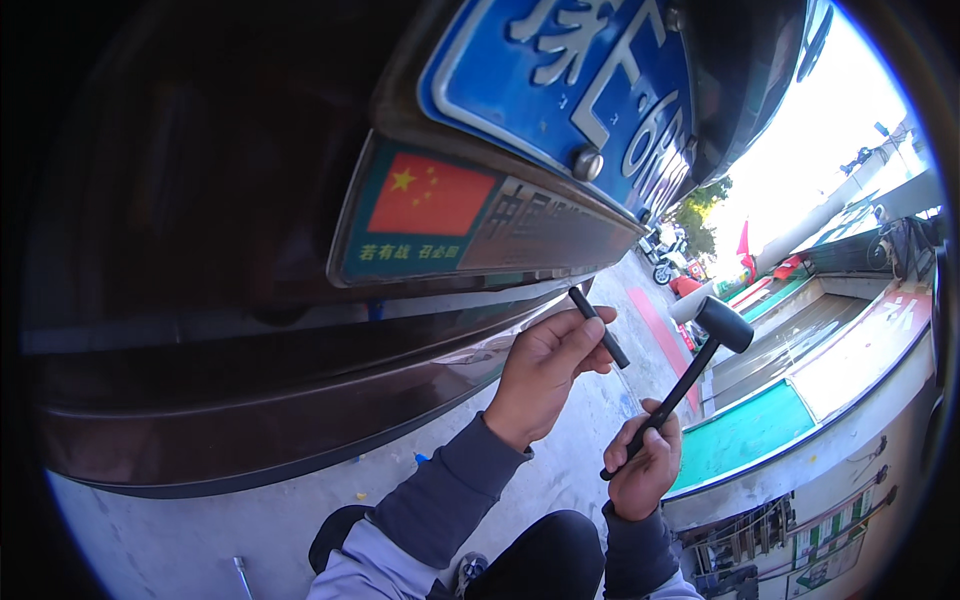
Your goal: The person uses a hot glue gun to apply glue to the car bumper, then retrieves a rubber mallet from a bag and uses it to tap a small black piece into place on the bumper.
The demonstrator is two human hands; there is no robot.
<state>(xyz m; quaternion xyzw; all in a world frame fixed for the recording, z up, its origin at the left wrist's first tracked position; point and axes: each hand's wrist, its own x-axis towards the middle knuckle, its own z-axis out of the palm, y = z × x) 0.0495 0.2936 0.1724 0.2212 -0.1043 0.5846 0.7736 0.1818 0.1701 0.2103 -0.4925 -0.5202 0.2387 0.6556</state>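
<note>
My left hand is closed around a short black rod, thumb pressed along its side. The rod's upper end points toward the lower edge of the plate frame and stands apart from it. Lower and to the right, my right hand grips the handle of a black rubber mallet, its head raised to the right of the rod. Above my hands is a dark brown car's bumper, with a blue licence plate held by round bolts. Beneath the plate runs a decorative strip with a red flag.
On the pale concrete ground lies a thin metal rod-like tool at lower left. My knee and shoe show below. A building front with a green and white panel is at right; a parked motorbike stands farther off.
</note>
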